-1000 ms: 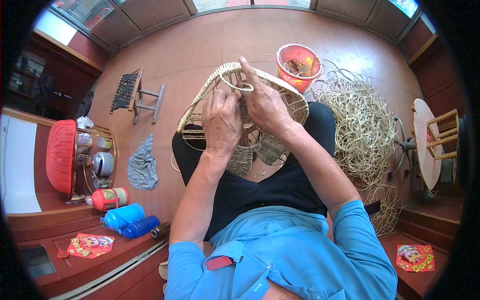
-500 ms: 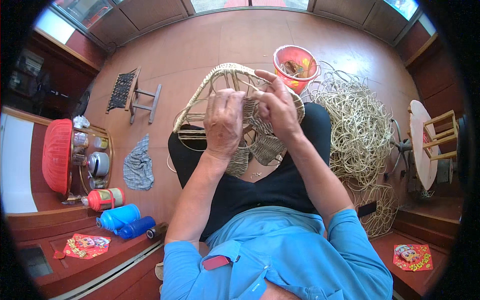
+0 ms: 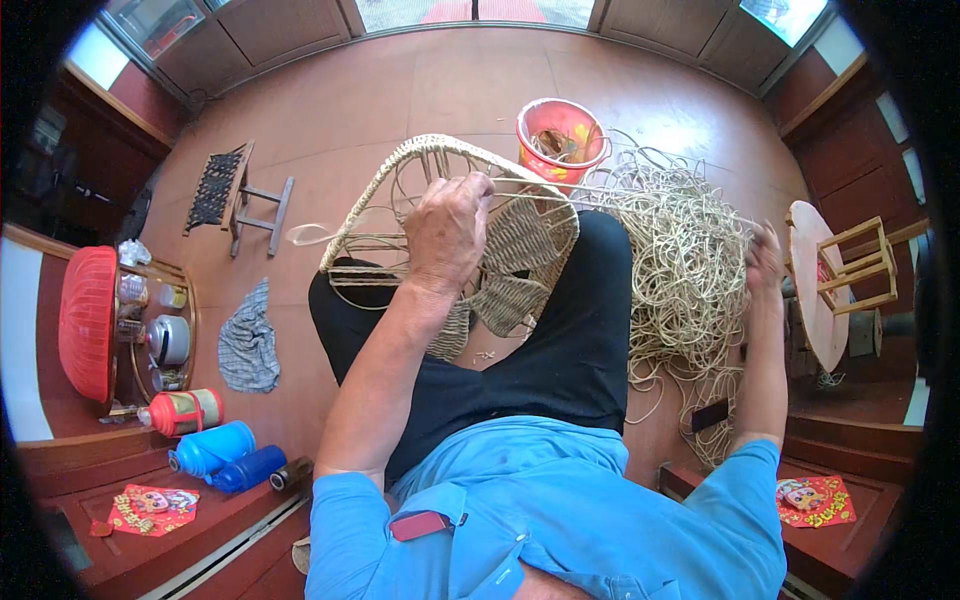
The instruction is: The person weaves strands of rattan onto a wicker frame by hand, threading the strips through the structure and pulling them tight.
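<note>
Across my knees lies an openwork piece woven from straw-coloured cord (image 3: 515, 240), with a thick wrapped rim and leaf-shaped woven panels. My left hand (image 3: 445, 228) is closed at its upper middle, pinching a cord among the open strands. Far out to the right, my right hand (image 3: 765, 258) is closed on the cord, its fingers slightly blurred. A taut length of cord runs from the woven piece toward it, passing over a large tangled heap of cord (image 3: 675, 260). A loose cord loop (image 3: 310, 235) sticks out past the piece's left side.
A red bucket (image 3: 562, 140) with cord scraps stands beyond the piece. Left are a small stool (image 3: 240, 195), a grey cloth (image 3: 250, 340), a red domed cover (image 3: 88, 325) and several flasks (image 3: 215, 447). A round wooden board (image 3: 815, 285) stands at right.
My right hand has left the woven piece and swung far right, drawing cord out. My left hand stays on the piece. The whole view has shifted slightly.
</note>
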Action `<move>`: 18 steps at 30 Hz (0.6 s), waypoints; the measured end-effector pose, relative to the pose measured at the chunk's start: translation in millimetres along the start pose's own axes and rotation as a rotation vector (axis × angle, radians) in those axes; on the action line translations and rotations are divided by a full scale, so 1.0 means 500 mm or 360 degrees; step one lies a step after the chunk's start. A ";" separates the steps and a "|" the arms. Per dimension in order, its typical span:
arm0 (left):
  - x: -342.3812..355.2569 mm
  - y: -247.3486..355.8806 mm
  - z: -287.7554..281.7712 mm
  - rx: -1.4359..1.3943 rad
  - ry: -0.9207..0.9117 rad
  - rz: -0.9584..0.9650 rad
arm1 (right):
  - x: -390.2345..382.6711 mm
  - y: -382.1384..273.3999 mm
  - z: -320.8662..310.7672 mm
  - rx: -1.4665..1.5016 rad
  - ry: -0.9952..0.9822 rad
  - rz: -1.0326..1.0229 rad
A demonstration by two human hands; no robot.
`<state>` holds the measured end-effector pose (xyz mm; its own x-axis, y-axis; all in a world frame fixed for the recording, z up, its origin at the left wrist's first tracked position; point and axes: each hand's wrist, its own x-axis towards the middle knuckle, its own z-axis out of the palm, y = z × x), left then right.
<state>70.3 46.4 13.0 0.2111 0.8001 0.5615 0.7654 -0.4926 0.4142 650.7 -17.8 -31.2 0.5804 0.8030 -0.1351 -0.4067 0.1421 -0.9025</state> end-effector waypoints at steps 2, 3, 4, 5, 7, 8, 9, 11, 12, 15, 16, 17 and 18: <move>0.003 0.002 0.000 -0.0018 0.0003 -0.0013 | 0.021 -0.026 -0.140 0.0070 0.0255 0.0076; 0.005 0.004 0.000 -0.0030 -0.0018 -0.0033 | 0.019 -0.035 -0.207 -0.0008 0.0404 0.0052; 0.006 0.005 0.000 -0.0029 0.0003 -0.0020 | 0.013 -0.046 -0.270 -0.0089 0.0553 0.0035; 0.007 0.007 0.000 -0.0026 0.0002 -0.0013 | 0.010 -0.050 -0.325 -0.0170 0.0747 -0.0063; 0.009 0.011 0.000 -0.0026 0.0000 0.0003 | 0.001 -0.050 -0.422 -0.0206 0.0757 -0.0044; 0.010 0.012 0.000 -0.0013 -0.0006 -0.0028 | -0.008 -0.049 -0.468 -0.0236 0.0967 -0.0062; 0.011 0.013 0.001 0.0000 -0.0011 -0.0057 | -0.020 -0.049 -0.514 -0.0231 0.0901 -0.0049; 0.013 0.015 0.006 0.0023 0.0002 -0.0053 | -0.048 -0.050 -0.594 -0.0196 0.1315 0.0105; 0.015 0.015 0.009 0.0046 0.0014 -0.0058 | -0.063 -0.050 -0.628 -0.0129 0.1321 0.0135; 0.020 0.016 0.023 0.0232 0.0057 0.0049 | -0.111 -0.024 -0.687 -0.0117 0.1415 0.0156; 0.023 0.017 0.028 0.0227 0.0062 0.0046 | -0.121 -0.017 -0.689 -0.0185 0.1567 0.0123; 0.026 0.019 0.033 0.0312 0.0010 0.0018 | -0.129 0.000 -0.682 -0.0193 0.1542 0.0164; 0.028 0.021 0.038 0.0397 -0.0042 -0.0009 | -0.138 0.022 -0.668 -0.0181 0.1411 0.0268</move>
<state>92.7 59.1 11.6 0.2200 0.8128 0.5394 0.8922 -0.3913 0.2256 841.7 -265.1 -168.2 0.8688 0.0615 -0.4914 -0.4903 -0.0326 -0.8709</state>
